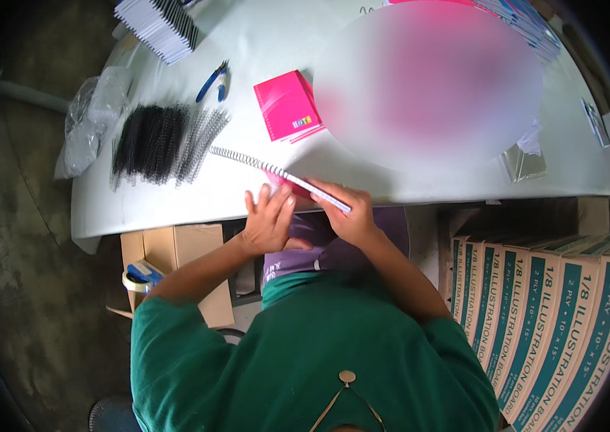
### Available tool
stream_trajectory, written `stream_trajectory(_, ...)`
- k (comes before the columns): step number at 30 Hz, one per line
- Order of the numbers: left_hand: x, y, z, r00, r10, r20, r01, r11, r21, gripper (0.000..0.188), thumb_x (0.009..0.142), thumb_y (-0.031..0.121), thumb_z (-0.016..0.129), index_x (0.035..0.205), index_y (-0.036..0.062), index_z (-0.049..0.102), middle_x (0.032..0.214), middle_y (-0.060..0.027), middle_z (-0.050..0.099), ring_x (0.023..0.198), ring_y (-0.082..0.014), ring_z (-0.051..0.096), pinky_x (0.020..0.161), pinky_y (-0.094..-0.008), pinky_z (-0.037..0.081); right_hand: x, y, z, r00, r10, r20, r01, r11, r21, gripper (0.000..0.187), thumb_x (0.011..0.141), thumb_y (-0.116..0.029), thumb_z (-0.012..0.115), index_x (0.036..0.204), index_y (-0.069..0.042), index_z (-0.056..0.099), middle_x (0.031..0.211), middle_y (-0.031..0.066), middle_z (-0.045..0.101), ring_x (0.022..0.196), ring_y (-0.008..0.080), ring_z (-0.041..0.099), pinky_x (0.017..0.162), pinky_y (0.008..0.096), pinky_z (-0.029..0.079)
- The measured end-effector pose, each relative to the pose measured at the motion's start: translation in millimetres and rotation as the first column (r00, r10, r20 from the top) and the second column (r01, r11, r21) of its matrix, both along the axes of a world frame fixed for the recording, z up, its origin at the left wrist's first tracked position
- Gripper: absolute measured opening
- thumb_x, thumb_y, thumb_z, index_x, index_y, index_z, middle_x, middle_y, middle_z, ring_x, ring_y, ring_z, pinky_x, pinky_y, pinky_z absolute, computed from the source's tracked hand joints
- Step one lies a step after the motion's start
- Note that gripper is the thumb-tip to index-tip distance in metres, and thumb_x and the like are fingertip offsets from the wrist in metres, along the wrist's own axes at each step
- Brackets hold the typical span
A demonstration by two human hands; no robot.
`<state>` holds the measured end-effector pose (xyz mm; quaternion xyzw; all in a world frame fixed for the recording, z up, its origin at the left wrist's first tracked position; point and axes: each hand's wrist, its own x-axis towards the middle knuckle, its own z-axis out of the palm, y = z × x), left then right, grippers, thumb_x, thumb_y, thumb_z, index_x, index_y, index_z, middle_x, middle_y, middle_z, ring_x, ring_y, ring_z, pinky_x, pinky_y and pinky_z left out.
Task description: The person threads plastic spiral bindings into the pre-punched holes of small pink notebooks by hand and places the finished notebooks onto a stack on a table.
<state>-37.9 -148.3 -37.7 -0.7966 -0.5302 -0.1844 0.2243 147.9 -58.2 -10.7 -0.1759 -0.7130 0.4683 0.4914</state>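
A notebook (319, 193), seen nearly edge-on with its white page edges up and a pink cover, is tilted at the table's near edge. My right hand (351, 214) grips its right end, thumb and fingers wrapped round it. A spiral wire coil (247, 159) runs along the notebook's edge, and its free length sticks out to the left over the table. My left hand (267, 222) has its fingers spread against the pink cover, just below the coil. How far the coil passes through the holes is too small to tell.
Loose black coils (150, 144) lie at the left, near blue-handled pliers (211, 81). Pink notebooks (285, 106) lie mid-table beside a blurred area. A notebook stack (157, 29) stands far left, plastic bags (92, 119) at the left edge. Cardboard boxes (535, 309) line the lower right.
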Motion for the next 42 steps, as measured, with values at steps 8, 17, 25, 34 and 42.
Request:
stream_trajectory(8,6,3,-5,0.985,-0.05,0.168,0.057,0.997,-0.042,0.114,0.068,0.081,0.036,0.126,-0.0173,0.028,0.133,-0.0375,0.024,0.123,-0.0589,0.018,0.09,-0.0749,0.011,-3,-1,6,0.999,0.024,0.035,-0.028,0.995,0.098,0.042,0.074,0.007,0.057,0.113,-0.007,0.06,0.104,0.013,0.063,0.088,0.0288,0.063,0.075,0.0347,0.051)
stream_trajectory(17,12,17,6,0.933,-0.017,0.36,0.043,0.997,-0.064,0.112,0.069,0.076,0.045,0.136,-0.0085,0.017,0.138,-0.0367,0.015,0.126,-0.0591,0.005,0.096,-0.0687,0.002,-1,-1,9,0.999,-0.029,0.042,0.021,0.984,0.179,0.037,0.074,0.007,0.06,0.109,-0.005,0.062,0.102,0.0129,0.064,0.085,0.0264,0.065,0.073,0.0318,0.052)
stream_trajectory(25,8,46,35,0.97,0.071,0.232,-0.101,0.988,0.12,0.112,0.071,0.079,0.036,0.136,-0.0101,0.013,0.139,-0.0351,0.012,0.129,-0.0509,0.014,0.1,-0.0629,0.002,-2,-3,13,0.998,-0.029,0.055,0.024,0.996,0.082,0.031,0.078,0.0,0.061,0.108,-0.005,0.061,0.099,0.0131,0.064,0.084,0.0284,0.064,0.071,0.0333,0.051)
stream_trajectory(34,20,50,115,0.99,0.042,0.137,-0.015,0.981,-0.195,0.034,0.077,0.019,0.066,0.11,0.013,0.06,0.11,-0.0031,0.056,0.11,-0.019,0.048,0.096,-0.0391,0.025,5,16,14,1.0,0.016,-0.003,-0.016,0.988,-0.154,0.023,0.082,-0.002,0.059,0.105,0.0,0.061,0.089,0.0134,0.066,0.079,0.0184,0.065,0.07,0.0274,0.05)
stream_trajectory(42,14,65,152,0.988,-0.071,0.14,0.122,0.911,-0.394,0.025,0.068,0.015,0.074,0.09,0.0135,0.062,0.093,0.0001,0.06,0.095,-0.0196,0.054,0.088,-0.0349,0.03,7,15,17,0.996,0.08,0.042,-0.064,0.954,-0.293,0.022,0.082,-0.003,0.06,0.103,0.001,0.062,0.09,0.0119,0.067,0.077,0.0131,0.062,0.07,0.0262,0.049)
